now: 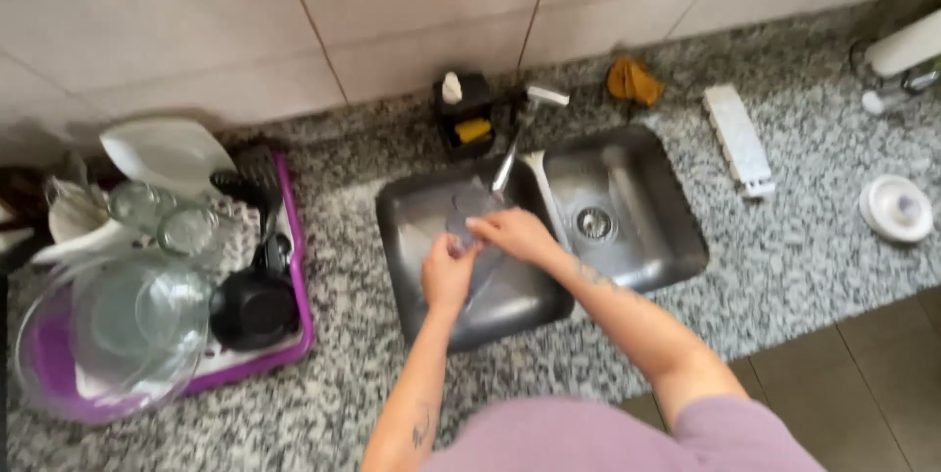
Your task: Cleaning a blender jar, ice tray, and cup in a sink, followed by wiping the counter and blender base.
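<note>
A clear, see-through piece (469,227), glass or plastic, is held over the left basin of the steel sink (627,153), right under the tap (510,153). Its outline is faint against the metal and partly covered by both hands, so its exact shape cannot be made out; whether water is running over it is also unclear.

The left hand (447,274) grips it from below, fingers curled around its near edge with the thumb on top. The right hand (517,234) lies across its upper side, fingers nearly flat and pressed on the surface; the fingertips (477,225) are blurred, so how tightly they close cannot be told.

Just beyond the fingers, against the tiled wall, stands a small black holder (463,114) with a white bottle and a yellow sponge. To the right of the right hand is the second basin with its round drain (594,223). Farther right on the speckled granite counter (784,256) lie a white oblong object (739,139), an orange cloth (634,80) and a round white lid (896,207); a white roll at the frame's upper right corner is cut off.

Well to the left of the left hand sits a purple drying rack (294,266) crowded with glass bowls, tumblers, a white plate (165,150) and a black pot (253,307); its left side runs out of view.
</note>
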